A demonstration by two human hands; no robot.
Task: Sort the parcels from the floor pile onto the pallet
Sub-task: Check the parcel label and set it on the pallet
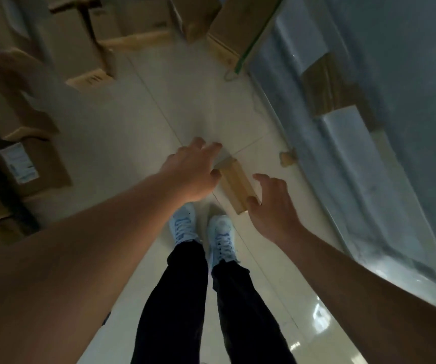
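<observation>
Both hands spread open, left hand (194, 172) and right hand (272, 206) flanking the small parcel (236, 185) on the floor (198, 106). I'd clamp both long sides squarely before lifting.

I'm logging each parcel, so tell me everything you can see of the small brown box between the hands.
The small brown box looks like plain cardboard, oblong and closed, lying flat on the pale tiled floor just ahead of the shoes. The left hand and right hand flank its two ends, fingers spread; whether they touch it is unclear.
</observation>
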